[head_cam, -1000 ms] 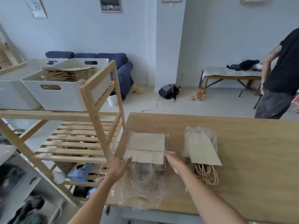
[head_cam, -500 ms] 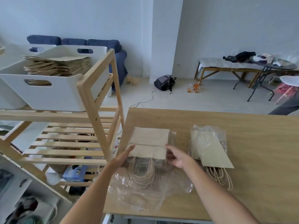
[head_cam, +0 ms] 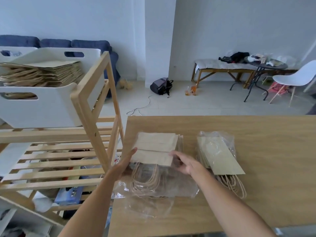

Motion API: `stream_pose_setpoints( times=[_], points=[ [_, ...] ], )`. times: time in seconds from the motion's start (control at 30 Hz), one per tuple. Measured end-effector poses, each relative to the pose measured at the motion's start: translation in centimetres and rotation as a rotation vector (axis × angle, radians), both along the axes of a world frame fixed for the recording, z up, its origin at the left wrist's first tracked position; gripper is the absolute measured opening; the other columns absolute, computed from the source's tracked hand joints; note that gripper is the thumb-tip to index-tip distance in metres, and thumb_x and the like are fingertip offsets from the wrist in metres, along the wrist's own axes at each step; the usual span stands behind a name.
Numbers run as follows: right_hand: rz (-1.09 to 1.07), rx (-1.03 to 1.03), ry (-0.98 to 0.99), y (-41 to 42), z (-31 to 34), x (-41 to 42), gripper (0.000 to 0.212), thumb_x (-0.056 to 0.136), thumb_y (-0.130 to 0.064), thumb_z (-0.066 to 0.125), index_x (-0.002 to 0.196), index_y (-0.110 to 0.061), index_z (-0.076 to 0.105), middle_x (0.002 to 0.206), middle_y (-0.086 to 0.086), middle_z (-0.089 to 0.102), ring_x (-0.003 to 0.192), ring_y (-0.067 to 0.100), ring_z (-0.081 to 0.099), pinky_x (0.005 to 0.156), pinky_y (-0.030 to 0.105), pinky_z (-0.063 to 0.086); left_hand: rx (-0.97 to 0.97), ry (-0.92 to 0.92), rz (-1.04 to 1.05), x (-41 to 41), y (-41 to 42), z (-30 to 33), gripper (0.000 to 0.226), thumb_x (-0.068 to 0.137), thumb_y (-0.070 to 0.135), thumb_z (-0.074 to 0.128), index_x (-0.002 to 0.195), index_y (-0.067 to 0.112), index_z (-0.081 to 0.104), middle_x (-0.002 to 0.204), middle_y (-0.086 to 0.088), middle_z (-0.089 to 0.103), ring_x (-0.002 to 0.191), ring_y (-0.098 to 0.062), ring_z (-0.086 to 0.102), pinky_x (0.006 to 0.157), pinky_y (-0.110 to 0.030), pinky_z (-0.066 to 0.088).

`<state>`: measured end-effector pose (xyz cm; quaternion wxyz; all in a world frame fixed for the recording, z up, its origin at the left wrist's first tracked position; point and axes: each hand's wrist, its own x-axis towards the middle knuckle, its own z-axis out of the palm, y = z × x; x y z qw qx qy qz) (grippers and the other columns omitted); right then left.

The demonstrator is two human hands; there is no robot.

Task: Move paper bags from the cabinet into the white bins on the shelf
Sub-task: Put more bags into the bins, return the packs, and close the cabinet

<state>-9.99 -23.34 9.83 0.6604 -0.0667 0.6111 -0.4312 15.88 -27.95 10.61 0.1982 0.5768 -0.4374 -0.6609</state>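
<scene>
Two open hands, left hand [head_cam: 124,164] and right hand [head_cam: 183,162], press flat on either side of the paper bag stack [head_cam: 156,148], whose handles lie between the wrists.

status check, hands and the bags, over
Left hand and right hand open, flanking the near stack of paper bags on the table. Stack still half in its plastic wrap. White bin on the shelf already part-filled.
</scene>
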Motion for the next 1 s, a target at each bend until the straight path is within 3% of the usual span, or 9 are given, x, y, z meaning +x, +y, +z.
stream_pose_setpoints(
  times=[0.17,0.27,0.37,0.5,0.6,0.73,0.83,0.93,1.0],
  points=[
    [0.181,0.016,0.154,-0.3,1.2,1.5,0.043,0.079,-0.029,0.084,0.113,-0.007,0.07,0.094,0.008,0.075,0.071,0.019,0.068,0.051,0.028,0.054,0.012,0.015,0.003,-0.4,1.0,2.4,0.088,0.089,0.069,0.05,0.155,0.014,0.032,0.163,-0.017,0.019,0.149,-0.039,0.022,0.12,-0.049,0.021],
    [0.166,0.013,0.127,0.0,1.0,2.7,0.061,0.067,-0.032,0.092,0.115,-0.006,0.065,0.11,0.015,0.069,0.097,0.029,0.07,0.073,0.042,0.061,0.102,0.077,-0.006,0.7,0.4,0.8,0.109,0.063,0.074,0.077,0.146,0.01,0.048,0.147,-0.02,0.049,0.13,-0.041,0.051,0.113,-0.048,0.039],
    [0.091,0.052,0.08,0.2,-0.7,3.1,0.106,0.035,-0.031,0.103,0.128,-0.006,0.057,0.13,0.017,0.06,0.113,0.037,0.066,0.071,0.046,0.062,0.114,0.065,0.017,1.9,-0.8,-3.0,0.088,0.065,0.064,0.082,0.127,0.004,0.063,0.121,-0.024,0.068,0.107,-0.042,0.062,0.102,-0.051,0.048],
    [0.057,0.063,-0.011,0.1,-2.9,3.3,0.107,0.031,-0.024,0.104,0.127,-0.004,0.062,0.127,0.023,0.065,0.097,0.037,0.072,0.062,0.04,0.062,0.093,0.035,0.052,1.8,-0.3,-2.7,0.074,0.068,0.066,0.077,0.113,0.007,0.071,0.111,-0.02,0.074,0.106,-0.041,0.067,0.105,-0.055,0.046],
    [0.105,0.058,0.025,0.0,-2.8,3.1,0.096,0.042,-0.024,0.102,0.127,-0.004,0.062,0.124,0.024,0.068,0.105,0.038,0.071,0.08,0.047,0.063,0.127,0.08,0.071,1.4,-0.4,-3.1,0.082,0.063,0.067,0.079,0.123,0.014,0.064,0.119,-0.02,0.071,0.114,-0.041,0.064,0.106,-0.06,0.043],
    [0.203,0.007,0.201,-0.7,-1.4,3.3,0.07,0.064,-0.04,0.09,0.123,-0.008,0.07,0.111,0.017,0.076,0.102,0.032,0.073,0.09,0.046,0.058,0.125,0.163,0.103,0.8,0.2,-2.7,0.054,0.085,0.044,0.07,0.115,-0.001,0.066,0.098,-0.026,0.073,0.092,-0.039,0.069,0.099,-0.056,0.05],
    [0.274,-0.026,0.385,-0.9,0.0,3.8,0.057,0.076,-0.052,0.079,0.121,-0.017,0.074,0.117,0.002,0.074,0.104,0.025,0.069,0.083,0.039,0.058,0.129,0.213,0.1,0.5,0.2,-2.7,0.05,0.088,0.043,0.066,0.113,0.0,0.066,0.109,-0.031,0.07,0.094,-0.04,0.069,0.093,-0.05,0.052],
    [0.269,-0.032,0.528,-1.6,-2.3,2.9,0.078,0.069,-0.067,0.078,0.131,-0.02,0.068,0.133,-0.001,0.063,0.109,0.021,0.061,0.073,0.027,0.052,0.115,0.212,0.081,0.3,-0.2,-2.7,0.047,0.087,0.046,0.065,0.102,0.001,0.069,0.094,-0.025,0.075,0.08,-0.035,0.073,0.084,-0.046,0.054],
    [0.286,-0.007,0.604,-1.8,-3.4,2.6,0.111,0.055,-0.083,0.076,0.141,-0.017,0.058,0.151,0.004,0.048,0.131,0.029,0.049,0.098,0.036,0.049,0.097,0.196,0.069,0.0,0.5,-2.1,0.034,0.095,0.04,0.057,0.091,0.007,0.066,0.067,-0.012,0.076,0.058,-0.024,0.073,0.069,-0.038,0.051]
  ],
)
